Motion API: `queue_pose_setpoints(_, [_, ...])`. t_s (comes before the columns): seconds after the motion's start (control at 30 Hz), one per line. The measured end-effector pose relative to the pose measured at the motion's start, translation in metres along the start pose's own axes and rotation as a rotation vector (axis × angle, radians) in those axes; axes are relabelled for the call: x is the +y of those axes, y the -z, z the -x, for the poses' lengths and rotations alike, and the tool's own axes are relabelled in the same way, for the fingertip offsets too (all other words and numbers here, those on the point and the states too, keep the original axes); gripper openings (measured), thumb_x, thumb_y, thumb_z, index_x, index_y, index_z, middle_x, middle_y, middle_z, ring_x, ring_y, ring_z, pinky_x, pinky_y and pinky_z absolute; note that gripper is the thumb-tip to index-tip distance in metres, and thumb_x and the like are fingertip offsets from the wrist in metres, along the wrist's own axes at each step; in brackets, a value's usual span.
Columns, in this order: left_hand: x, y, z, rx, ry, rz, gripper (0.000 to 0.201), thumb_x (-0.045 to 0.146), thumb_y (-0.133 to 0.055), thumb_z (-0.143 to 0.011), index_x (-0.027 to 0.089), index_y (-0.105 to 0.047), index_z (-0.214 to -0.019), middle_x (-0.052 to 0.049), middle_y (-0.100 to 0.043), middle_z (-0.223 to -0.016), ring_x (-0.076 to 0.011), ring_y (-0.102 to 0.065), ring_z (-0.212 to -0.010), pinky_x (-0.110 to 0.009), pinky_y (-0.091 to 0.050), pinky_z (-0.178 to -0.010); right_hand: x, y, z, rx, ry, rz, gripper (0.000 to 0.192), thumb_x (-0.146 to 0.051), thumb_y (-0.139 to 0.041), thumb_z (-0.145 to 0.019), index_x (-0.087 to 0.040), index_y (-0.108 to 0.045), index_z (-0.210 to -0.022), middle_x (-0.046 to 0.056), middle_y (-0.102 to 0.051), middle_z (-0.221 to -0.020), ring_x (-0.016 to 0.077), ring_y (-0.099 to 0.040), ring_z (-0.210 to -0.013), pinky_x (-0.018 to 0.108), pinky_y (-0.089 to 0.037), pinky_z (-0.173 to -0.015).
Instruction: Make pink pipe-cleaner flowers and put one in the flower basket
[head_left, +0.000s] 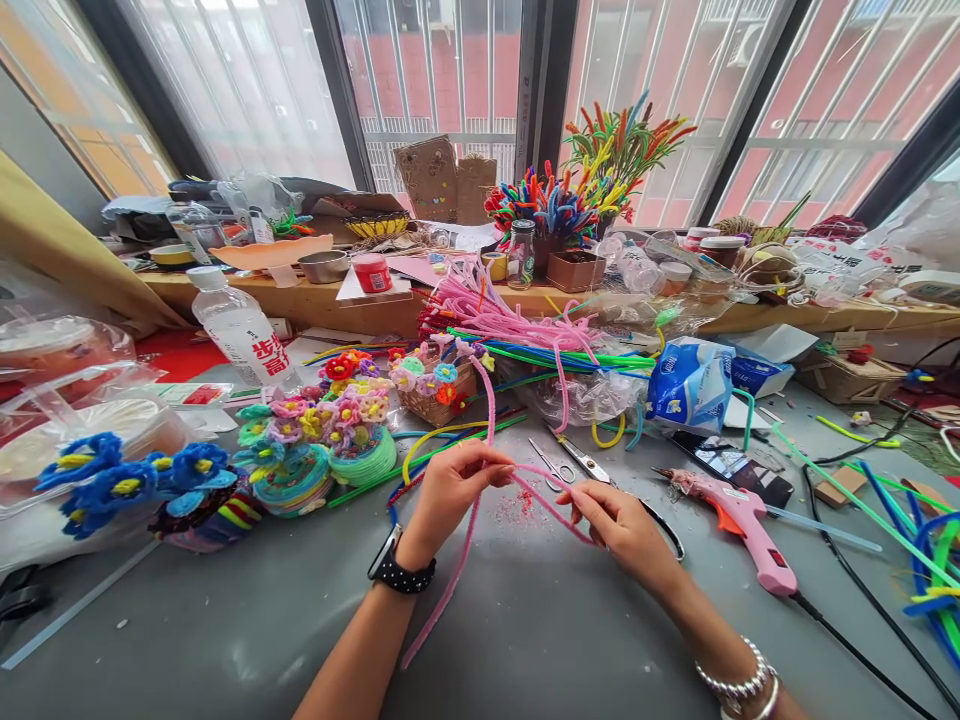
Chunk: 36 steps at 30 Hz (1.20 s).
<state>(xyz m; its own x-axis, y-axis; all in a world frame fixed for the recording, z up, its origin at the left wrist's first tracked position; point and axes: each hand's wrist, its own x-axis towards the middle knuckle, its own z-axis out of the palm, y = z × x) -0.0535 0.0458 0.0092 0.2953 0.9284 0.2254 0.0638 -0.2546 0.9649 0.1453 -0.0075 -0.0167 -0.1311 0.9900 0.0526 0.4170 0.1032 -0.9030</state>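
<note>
My left hand (448, 492) and my right hand (619, 524) both pinch a long pink pipe cleaner (459, 565) above the grey table (525, 640). The strand loops between the two hands and one end trails down toward me. A second pink stem rises from my left fingers toward the pile of pink and green pipe cleaners (517, 325) behind. A black watch sits on my left wrist, silver bracelets on my right. Scissors (571, 460) lie just beyond my hands.
A pink glue gun (739, 520) with its cable lies to the right, by a phone (724, 462). Pipe-cleaner flower baskets (330, 435) and blue flowers (120, 480) stand on the left. A water bottle (240, 330), tissue pack (690, 385) and cluttered wooden shelf (322, 300) sit behind.
</note>
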Motion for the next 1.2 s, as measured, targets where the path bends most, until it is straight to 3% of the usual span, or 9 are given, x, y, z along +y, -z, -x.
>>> queue_pose_setpoints(0.1, [0.0,0.001,-0.001,0.034,0.014,-0.001,0.006,0.019,-0.06,-0.068,0.013,-0.063,-0.066,-0.001,-0.06,-0.062,-0.011,-0.059,-0.058,-0.021,-0.049,-0.057,-0.006,0.003,0.0,0.012,0.066,0.117,0.034,-0.039,-0.037,-0.084,-0.018,-0.063,-0.082,0.003,-0.058,-0.077,0.0131,-0.051,-0.063,0.023,-0.037,-0.057])
queue_pose_setpoints(0.2, [0.0,0.002,-0.001,0.041,0.044,-0.007,0.006,0.018,-0.06,-0.067,0.013,-0.062,-0.064,0.0,-0.06,-0.057,-0.0105,-0.058,-0.055,-0.02,-0.048,-0.055,-0.013,0.008,0.001,-0.079,0.078,0.156,0.034,-0.038,-0.035,-0.085,-0.019,-0.062,-0.084,0.003,-0.061,-0.079,0.0139,-0.053,-0.07,0.023,-0.037,-0.063])
queue_pose_setpoints(0.4, [0.003,0.003,0.0,-0.055,0.126,0.061,0.011,0.021,-0.063,-0.065,0.012,-0.061,-0.062,0.0,-0.059,-0.056,-0.0109,-0.058,-0.054,-0.021,-0.048,-0.054,-0.014,0.021,0.001,-0.312,-0.018,0.18,0.046,-0.045,-0.029,-0.086,-0.016,-0.061,-0.07,-0.002,-0.049,-0.055,0.0095,-0.044,-0.052,0.02,-0.031,-0.051])
queue_pose_setpoints(0.53, [0.004,0.003,0.001,-0.121,0.15,0.05,0.015,0.026,-0.064,-0.065,0.011,-0.06,-0.063,-0.001,-0.059,-0.056,-0.0115,-0.058,-0.055,-0.022,-0.048,-0.055,-0.013,0.027,0.0,-0.312,-0.005,0.246,0.046,-0.049,-0.034,-0.083,-0.016,-0.054,-0.058,-0.004,-0.04,-0.052,0.0078,-0.036,-0.05,0.02,-0.026,-0.049])
queue_pose_setpoints(0.7, [0.001,0.005,0.002,-0.244,0.191,-0.026,0.02,0.031,-0.064,-0.065,0.011,-0.061,-0.066,-0.002,-0.061,-0.058,-0.0124,-0.058,-0.055,-0.024,-0.047,-0.056,-0.013,0.032,0.002,-0.313,0.025,0.332,0.044,-0.046,-0.035,-0.084,-0.016,-0.048,-0.055,-0.004,-0.041,-0.053,0.008,-0.038,-0.052,0.021,-0.024,-0.049])
queue_pose_setpoints(0.87, [-0.002,0.013,0.001,-0.504,0.253,-0.179,0.023,0.034,-0.059,-0.068,0.012,-0.064,-0.072,-0.002,-0.062,-0.063,-0.0127,-0.057,-0.06,-0.023,-0.044,-0.056,-0.008,0.028,0.005,-0.368,0.075,0.435,0.038,-0.037,-0.035,-0.086,-0.016,-0.05,-0.057,-0.003,-0.05,-0.055,0.0088,-0.044,-0.053,0.021,-0.026,-0.052])
queue_pose_setpoints(1.03, [0.008,0.015,0.001,-0.608,0.113,-0.337,0.028,0.037,-0.055,-0.072,0.015,-0.065,-0.087,-0.004,-0.064,-0.084,-0.0139,-0.056,-0.076,-0.021,-0.042,-0.067,-0.006,0.022,0.007,-0.327,0.11,0.577,0.039,-0.036,-0.032,-0.087,-0.017,-0.051,-0.059,-0.001,-0.054,-0.058,0.0101,-0.046,-0.055,0.022,-0.026,-0.051])
queue_pose_setpoints(1.2, [0.012,0.007,0.004,-0.797,0.079,-0.358,0.037,0.041,-0.041,-0.08,0.015,-0.064,-0.093,-0.005,-0.063,-0.082,-0.0126,-0.054,-0.075,-0.02,-0.04,-0.068,-0.008,0.014,0.009,-0.331,0.198,0.668,0.034,-0.032,-0.035,-0.086,-0.017,-0.055,-0.064,0.0,-0.058,-0.063,0.0114,-0.048,-0.057,0.022,-0.028,-0.053])
